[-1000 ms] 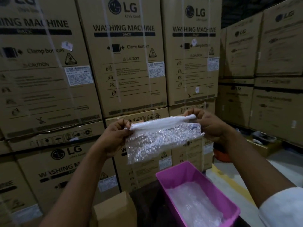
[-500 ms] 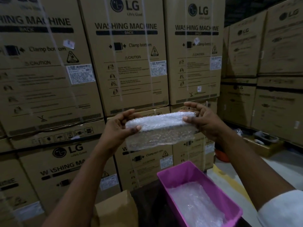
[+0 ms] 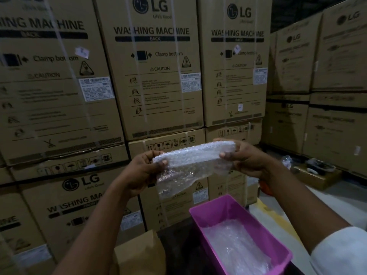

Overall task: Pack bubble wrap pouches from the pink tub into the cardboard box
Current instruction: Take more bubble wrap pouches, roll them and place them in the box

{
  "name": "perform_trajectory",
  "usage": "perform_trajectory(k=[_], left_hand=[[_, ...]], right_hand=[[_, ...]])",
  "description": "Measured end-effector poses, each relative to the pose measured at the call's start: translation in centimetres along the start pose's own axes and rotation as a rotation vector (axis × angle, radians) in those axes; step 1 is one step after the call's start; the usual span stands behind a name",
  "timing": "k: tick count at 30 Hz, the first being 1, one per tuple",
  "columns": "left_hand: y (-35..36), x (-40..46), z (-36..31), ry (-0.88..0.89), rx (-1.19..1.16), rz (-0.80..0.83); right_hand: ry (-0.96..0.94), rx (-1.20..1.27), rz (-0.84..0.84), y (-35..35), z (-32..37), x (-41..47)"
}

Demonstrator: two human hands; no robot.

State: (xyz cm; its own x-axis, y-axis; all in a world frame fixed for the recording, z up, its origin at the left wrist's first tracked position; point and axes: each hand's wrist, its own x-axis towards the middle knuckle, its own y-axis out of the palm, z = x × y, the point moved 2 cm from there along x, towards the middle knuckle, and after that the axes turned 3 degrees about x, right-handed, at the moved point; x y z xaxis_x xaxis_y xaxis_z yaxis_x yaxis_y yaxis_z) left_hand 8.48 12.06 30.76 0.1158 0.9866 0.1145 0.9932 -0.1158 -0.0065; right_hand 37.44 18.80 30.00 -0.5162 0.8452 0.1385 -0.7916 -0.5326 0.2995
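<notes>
Head view: in mid frame, both hands hold a bubble wrap pouch [image 3: 193, 165] up in the air, the left hand [image 3: 142, 172] pinching its left end, the right hand [image 3: 241, 157] its right end. Below, at lower right, sits the pink tub [image 3: 216, 210] with more wrap inside; a cardboard box [image 3: 139, 253] shows at the bottom edge, left of the tub.

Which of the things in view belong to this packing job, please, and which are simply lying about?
Job:
- pouch, gripped by left hand and right hand
- pink tub, more bubble wrap inside
- cardboard box, lower left

Lying about:
- stacked washing-machine cartons
- low open carton on the floor at right
</notes>
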Motion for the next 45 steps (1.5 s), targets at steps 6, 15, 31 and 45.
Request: perform_trajectory(k=[6, 15, 31, 45], left_hand=[[-0.5, 0.2, -0.3, 0.021, 0.038, 0.031], [-0.6, -0.4, -1.8, 0.124, -0.109, 0.088], [-0.2, -0.2, -0.2, -0.029, 0.103, 0.081], [0.4, -0.5, -1.2, -0.015, -0.066, -0.012]], right_hand=[[-0.014, -0.026, -0.010, -0.5, 0.1, 0.2], [-0.060, 0.075, 0.215, -0.7, 2.0, -0.1], [-0.338, -0.303, 0.050, 1.2, 3.2, -0.6], [-0.021, 0.055, 0.081, 0.8, 0.8, -0.7]])
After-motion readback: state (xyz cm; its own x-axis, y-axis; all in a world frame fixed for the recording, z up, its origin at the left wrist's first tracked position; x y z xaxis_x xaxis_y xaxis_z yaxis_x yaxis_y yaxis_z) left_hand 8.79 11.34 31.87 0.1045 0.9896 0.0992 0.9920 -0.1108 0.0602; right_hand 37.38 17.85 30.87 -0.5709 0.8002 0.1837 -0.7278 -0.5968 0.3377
